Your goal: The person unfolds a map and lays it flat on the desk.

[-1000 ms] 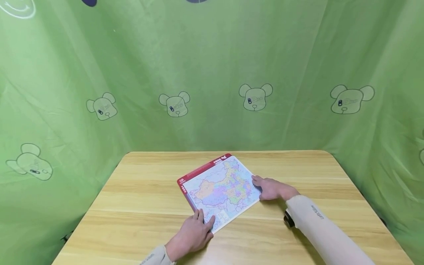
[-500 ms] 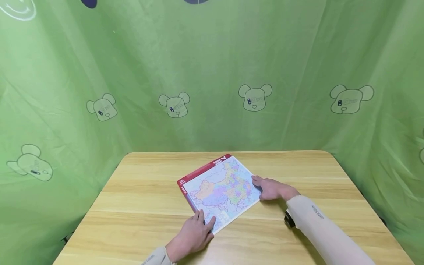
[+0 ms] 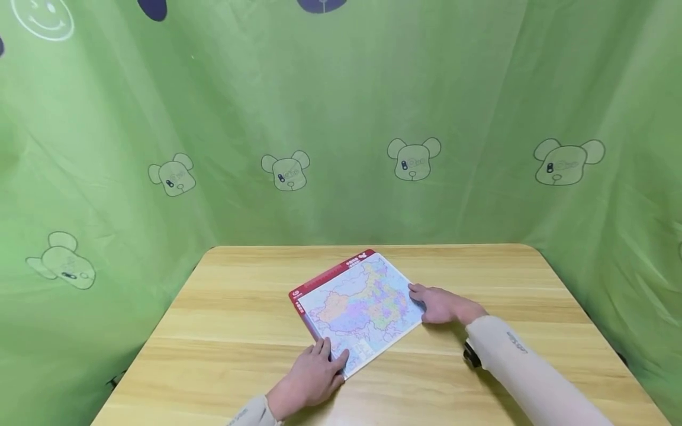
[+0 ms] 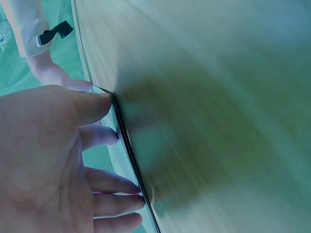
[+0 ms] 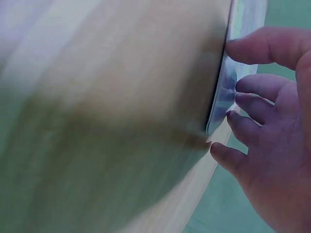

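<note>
A flat map board (image 3: 367,307) with a red border along its top and left lies turned at an angle on the wooden table. My left hand (image 3: 309,376) rests at its near left corner, its fingers spread and fairly straight. In the left wrist view, the left thumb and fingertips (image 4: 114,182) meet the board's thin dark edge (image 4: 127,141). On the opposite side, my right hand (image 3: 441,305) touches the right corner. The right wrist view shows the right thumb (image 5: 252,46) and nearby fingers extended against the board's edge (image 5: 221,87).
The wooden table (image 3: 224,331) has rounded far corners. Behind it and along both sides hangs a green curtain (image 3: 341,106) printed with bear heads. A black strap-like piece (image 3: 471,355) sits under the right sleeve.
The head view has shifted slightly, so everything sits a little lower and to the right. Both hands keep their places on the map board.
</note>
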A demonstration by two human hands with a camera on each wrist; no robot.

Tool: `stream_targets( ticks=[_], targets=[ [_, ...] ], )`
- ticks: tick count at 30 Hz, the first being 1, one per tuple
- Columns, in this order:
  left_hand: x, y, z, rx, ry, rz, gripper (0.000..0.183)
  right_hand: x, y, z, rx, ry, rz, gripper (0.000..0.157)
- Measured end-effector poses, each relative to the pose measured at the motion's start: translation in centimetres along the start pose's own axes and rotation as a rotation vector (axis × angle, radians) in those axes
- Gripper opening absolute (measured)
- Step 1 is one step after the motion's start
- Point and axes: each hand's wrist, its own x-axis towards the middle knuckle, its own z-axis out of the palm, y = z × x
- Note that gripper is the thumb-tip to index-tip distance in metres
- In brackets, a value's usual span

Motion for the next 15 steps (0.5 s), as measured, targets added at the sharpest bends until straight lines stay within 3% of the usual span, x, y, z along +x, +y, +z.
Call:
stream_targets(
  ticks=[8, 15],
  targets=[
    [0.5, -1.1, -0.7, -0.086, 0.084, 0.001, 0.050, -1.3, -0.7, 0.0, -0.091, 0.062, -0.035, 0.063],
    [1.7, -3.8, -0.4, -0.114, 0.079, -0.036, 0.055, -3.0, -3.0, 0.0, -0.128, 0.097, -0.063, 0.058]
  ],
)
